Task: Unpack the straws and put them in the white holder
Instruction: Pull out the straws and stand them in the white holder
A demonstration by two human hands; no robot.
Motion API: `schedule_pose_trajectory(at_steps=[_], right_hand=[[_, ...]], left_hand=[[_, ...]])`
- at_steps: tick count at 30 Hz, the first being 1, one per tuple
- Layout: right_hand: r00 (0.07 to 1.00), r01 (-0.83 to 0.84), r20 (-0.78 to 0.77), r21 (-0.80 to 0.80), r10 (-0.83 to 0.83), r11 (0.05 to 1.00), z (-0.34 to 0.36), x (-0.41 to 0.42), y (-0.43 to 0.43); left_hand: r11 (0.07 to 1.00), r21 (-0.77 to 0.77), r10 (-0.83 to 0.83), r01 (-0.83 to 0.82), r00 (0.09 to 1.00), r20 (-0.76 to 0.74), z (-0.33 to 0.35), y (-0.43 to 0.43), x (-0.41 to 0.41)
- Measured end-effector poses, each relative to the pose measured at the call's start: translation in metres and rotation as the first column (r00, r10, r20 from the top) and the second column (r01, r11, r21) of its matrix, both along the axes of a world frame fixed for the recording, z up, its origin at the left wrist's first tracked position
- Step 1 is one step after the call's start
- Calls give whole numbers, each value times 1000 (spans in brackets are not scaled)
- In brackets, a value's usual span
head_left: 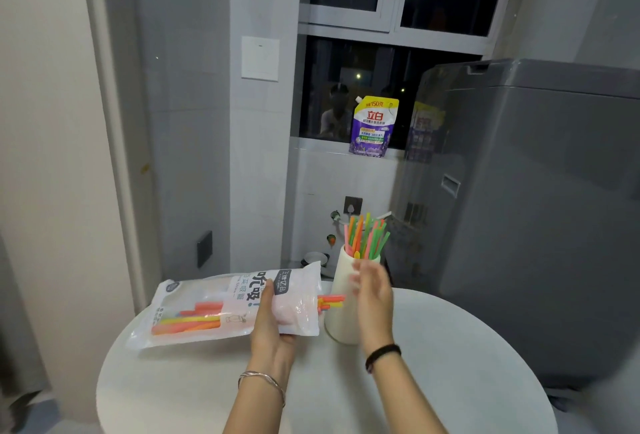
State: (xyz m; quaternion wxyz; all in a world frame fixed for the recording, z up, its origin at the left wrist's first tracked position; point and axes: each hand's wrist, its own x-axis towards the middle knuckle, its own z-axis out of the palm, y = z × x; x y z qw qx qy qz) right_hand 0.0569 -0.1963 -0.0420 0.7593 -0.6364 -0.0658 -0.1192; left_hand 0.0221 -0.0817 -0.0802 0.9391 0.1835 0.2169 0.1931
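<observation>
bench: round white tabletop (433,381), takes up the whole bottom of the view, both forearms reaching in over it

left hand: left hand (268,321) with a thin silver bangle (263,381) on the wrist; its grip is wrapped around the right half of the bag, thumb on top, fingers underneath

bag: see-through plastic straw bag with white panels and black print (221,309), held roughly level just above the bench, open end pointing right toward the holder

straws in bag: a small bunch of red, orange and yellow plastic straws (188,321), low in the left part of the bag, with the other ends (330,302) poking out of the open mouth right in front of the holder

right hand: right hand (374,298) with a black band (382,355) on the wrist, just beside the holder. It's a bit blurry; grip is spread, fingers loose, holding nothing

holder: tall white cylindrical holder (341,316), upright on the bench between the two hands, partly behind the right hand

straws in holder: pink, orange, green and yellow straws (365,236), fanned out above the rim

behind: grey washing machine (536,191) on the right, purple and yellow detergent pouch (375,127) on the windowsill, dark window (346,87) above it
</observation>
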Motion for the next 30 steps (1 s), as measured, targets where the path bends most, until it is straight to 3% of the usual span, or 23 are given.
schedule_pose_trajectory(at_steps=[3,10,14,17,20,24,30], right_hand=[[972,-167,-184,-100,147,981,-25,-12,10],[978,-203,3,-179,206,963,-35,-22,16],[995,-94,-3,-126,95,988,-29,-17,7],[996,71,-52,43,-68,997,-21,-9,-9],[992,17,-127,128,0,992,-17,-10,-15],[973,-120,-194,48,128,992,-21,-16,-7],[973,65,-230,130,-34,989,-11,-6,-24]], left_hand=[[994,83,74,-72,997,-22,-1,-1,-2],[994,88,61,-58,997,-38,1,-4,-5],[1000,10,-4,5,999,-53,6,-1,-12],[999,-54,-3,1,999,-50,7,2,-15],[997,-75,-24,22,999,-26,6,0,-15],[992,-90,-83,83,997,3,4,-9,-12],[991,-125,-49,48,999,-4,1,-3,-11]])
